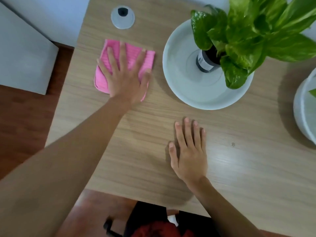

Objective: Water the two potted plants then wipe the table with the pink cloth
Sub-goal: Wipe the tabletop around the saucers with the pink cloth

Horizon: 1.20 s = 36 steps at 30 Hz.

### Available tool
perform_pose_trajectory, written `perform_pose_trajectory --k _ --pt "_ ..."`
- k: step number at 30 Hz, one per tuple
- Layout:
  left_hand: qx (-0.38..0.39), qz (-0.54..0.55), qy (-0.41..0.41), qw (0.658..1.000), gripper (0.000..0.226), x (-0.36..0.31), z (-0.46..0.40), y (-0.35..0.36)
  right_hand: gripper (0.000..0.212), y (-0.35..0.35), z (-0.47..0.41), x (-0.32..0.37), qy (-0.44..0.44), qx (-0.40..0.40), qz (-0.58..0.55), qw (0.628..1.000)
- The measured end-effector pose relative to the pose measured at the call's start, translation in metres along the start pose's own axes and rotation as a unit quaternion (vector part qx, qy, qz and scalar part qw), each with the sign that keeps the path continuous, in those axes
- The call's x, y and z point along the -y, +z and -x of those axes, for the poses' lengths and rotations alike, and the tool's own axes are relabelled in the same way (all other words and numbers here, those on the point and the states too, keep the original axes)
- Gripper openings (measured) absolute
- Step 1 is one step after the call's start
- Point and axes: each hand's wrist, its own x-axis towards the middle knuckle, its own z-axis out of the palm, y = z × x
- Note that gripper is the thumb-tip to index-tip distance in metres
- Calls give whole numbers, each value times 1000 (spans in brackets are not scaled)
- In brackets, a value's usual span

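Both palms flat; left hand (125,79) on pink cloth (112,53)

Soft, even daylight casts faint shadows on the table (239,168), with slight blur and wide-angle bending at the edges.

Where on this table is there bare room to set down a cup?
Bare wood lies right of the right hand, below the big bowl, and along the near edge between both arms. It is crowded far right, where the bowl and a second bowl sit; the left hand covers the cloth.
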Motion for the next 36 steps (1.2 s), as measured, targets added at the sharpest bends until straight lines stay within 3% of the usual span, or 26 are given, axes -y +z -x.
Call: perform_pose_trajectory --k 7,13,17,21,28,36 --pt "4 -10 -11 1000 64 -16 -53 -12 60 5 -2 -2 -9 -14 -21 1000" --pt "16 -20 8 1000 65 -23 -4 -2 58 7 1 -4 -7 -47 -54 997" --pt "23 -2 6 1000 66 -35 45 11 55 0 4 -7 2 -80 -140 987" --pt "26 -17 21 999 68 -50 96 28 55 -13 36 -37 80 -127 -185 971" --pt "34 -13 78 996 67 -103 164 45 54 -26 119 -143 225 -138 -118 957" --pt "51 -25 175 983 65 -196 217 63 57 -55 137 -228 325 -124 -70 935"
